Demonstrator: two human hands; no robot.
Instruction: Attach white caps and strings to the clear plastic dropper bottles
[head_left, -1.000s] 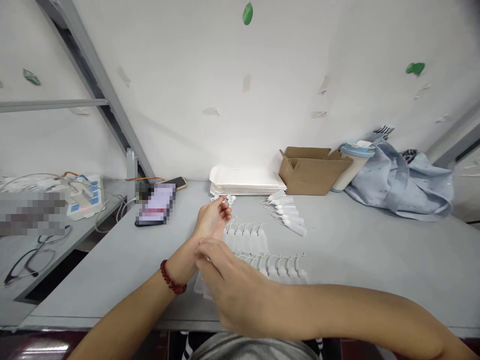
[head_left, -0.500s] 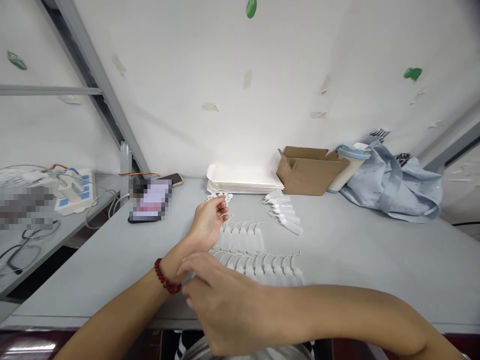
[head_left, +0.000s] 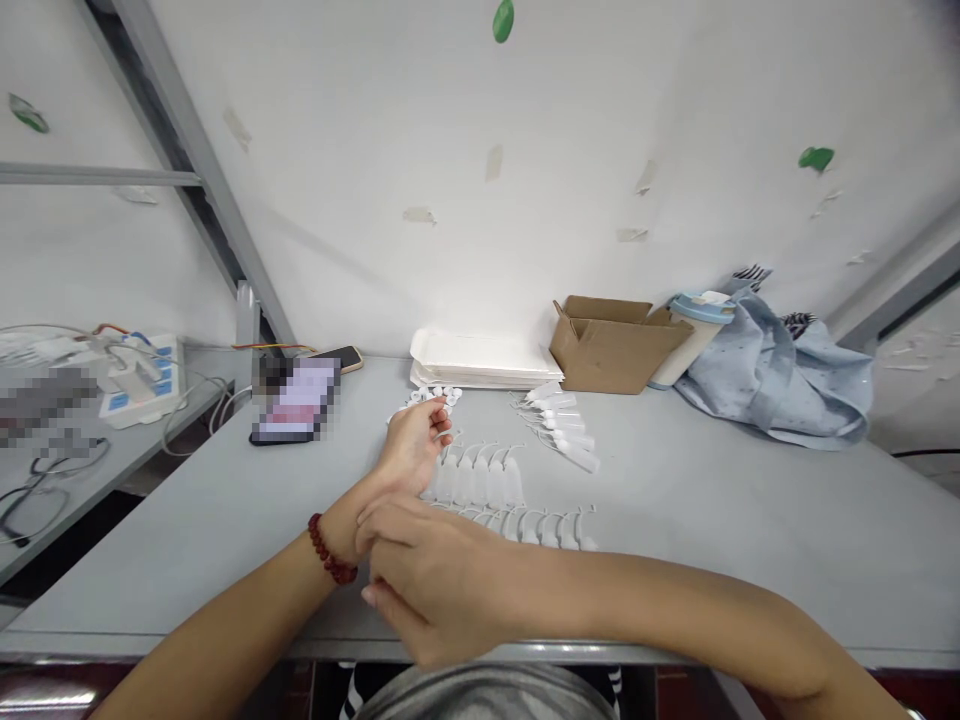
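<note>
My left hand (head_left: pixel 415 440), with a red bead bracelet (head_left: pixel 330 552) on its wrist, rests palm-side up, fingers loosely half-curled and nothing seen in them. It is beside a small heap of white round caps (head_left: pixel 448 394). My right hand (head_left: pixel 442 575) lies across my left wrist, its bent fingertips touching the skin there and its thumb apart from them. Beyond it, translucent white tags with thin loop strings (head_left: pixel 480 482) stand side by side in a row. A nearer row of tags (head_left: pixel 551 530) is partly hidden by my right forearm. Several more tags (head_left: pixel 566 425) fan out farther right.
A stack of white flat trays (head_left: pixel 487 362) stands against the wall, beside an open cardboard box (head_left: pixel 607 350). Right of these are a cup with a blue lid (head_left: pixel 694 335) and a light blue cloth bag (head_left: pixel 780 380). Phones (head_left: pixel 296 400) and a power strip (head_left: pixel 150 380) are left.
My right hand has shifted slightly up and its thumb has moved away from the fingers, while its fingertips stay at my left wrist. My left hand keeps about the same pose.
</note>
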